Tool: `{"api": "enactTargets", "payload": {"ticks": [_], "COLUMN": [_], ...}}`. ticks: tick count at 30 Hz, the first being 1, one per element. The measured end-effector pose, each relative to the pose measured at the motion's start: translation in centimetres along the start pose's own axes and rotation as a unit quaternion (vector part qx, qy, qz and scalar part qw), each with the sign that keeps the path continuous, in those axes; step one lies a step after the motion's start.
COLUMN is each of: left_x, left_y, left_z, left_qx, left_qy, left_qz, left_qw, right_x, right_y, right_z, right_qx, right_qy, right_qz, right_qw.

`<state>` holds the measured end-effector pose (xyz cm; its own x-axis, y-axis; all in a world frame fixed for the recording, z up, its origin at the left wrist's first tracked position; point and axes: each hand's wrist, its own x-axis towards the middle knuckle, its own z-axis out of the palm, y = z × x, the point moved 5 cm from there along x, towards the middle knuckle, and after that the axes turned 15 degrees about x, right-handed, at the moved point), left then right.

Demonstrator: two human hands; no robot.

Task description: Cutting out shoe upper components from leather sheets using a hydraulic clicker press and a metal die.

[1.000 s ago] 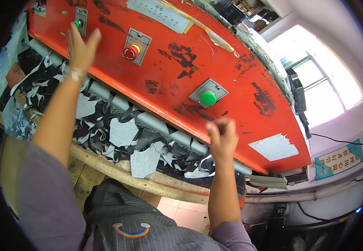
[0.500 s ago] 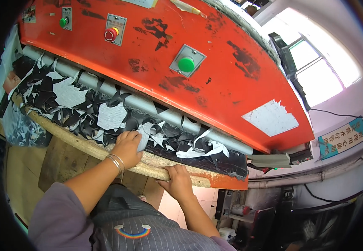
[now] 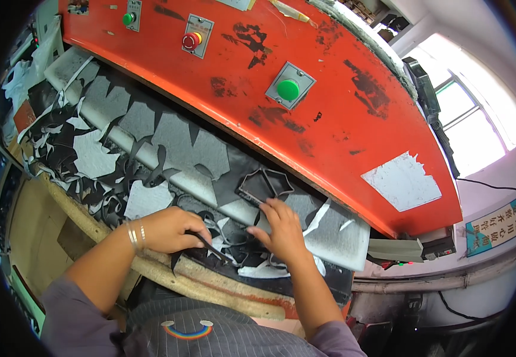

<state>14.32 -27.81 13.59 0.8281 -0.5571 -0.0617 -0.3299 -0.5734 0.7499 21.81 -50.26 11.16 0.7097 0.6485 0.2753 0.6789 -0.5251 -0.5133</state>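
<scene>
A steel cutting die [image 3: 265, 185] stands on the dark sheet material [image 3: 234, 169] that covers part of the white cutting board [image 3: 335, 238], beneath the red press. My right hand [image 3: 283, 231] reaches over the board, its thumb and fingers apart and the fingertips at the die's near edge; whether they touch it I cannot tell. On the near side, my left hand [image 3: 175, 231] is closed on a thin black scrap strip [image 3: 215, 249], which slants down to the right. White and black scraps lie beneath and beside it, including a pale piece [image 3: 149, 199].
The red press front [image 3: 329, 125] carries a green button [image 3: 288, 89] and a red stop button [image 3: 191, 40]. Along the near side runs a worn tan rail [image 3: 210, 285], with a trough of scraps [image 3: 62, 143] behind it. A bamboo pole [image 3: 412, 284] lies at the right.
The white board now extends farther out from beneath the press, exposing the sheet and die. My right hand has left the rail for the die; my left hand now holds a black strip.
</scene>
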Motion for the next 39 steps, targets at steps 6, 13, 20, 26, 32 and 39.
{"api": "enactTargets", "payload": {"ticks": [6,13,20,26,32,39], "left_x": [4.2,7.1,9.4,4.8,2.0,12.6], "left_y": [-3.9,-3.7,1.4,-2.2,-2.9,-6.9], "left_z": [4.1,4.4,9.2,10.2,1.9,3.3], "left_qx": [-0.037,-0.064,-0.175,-0.081,0.262,0.258], "left_qy": [0.093,0.154,0.116,0.099,0.234,0.265], "left_qz": [-0.004,0.011,0.057,-0.167,-0.199,-0.055], "left_qw": [0.995,0.986,0.976,0.978,0.915,0.927], "right_x": [2.3,-2.0,-10.0,-9.7,-2.9,7.4], "right_y": [1.7,0.2,0.7,1.5,6.7,6.6], "right_z": [3.5,-1.4,1.1,-0.2,-3.6,1.2], "right_qx": [-0.111,0.177,0.653,0.522,0.181,-0.022], "right_qy": [-0.009,0.089,0.137,0.109,0.139,0.073], "right_qz": [-0.121,-0.003,0.182,0.192,0.207,0.162], "right_qw": [0.986,0.980,0.723,0.824,0.951,0.984]}}
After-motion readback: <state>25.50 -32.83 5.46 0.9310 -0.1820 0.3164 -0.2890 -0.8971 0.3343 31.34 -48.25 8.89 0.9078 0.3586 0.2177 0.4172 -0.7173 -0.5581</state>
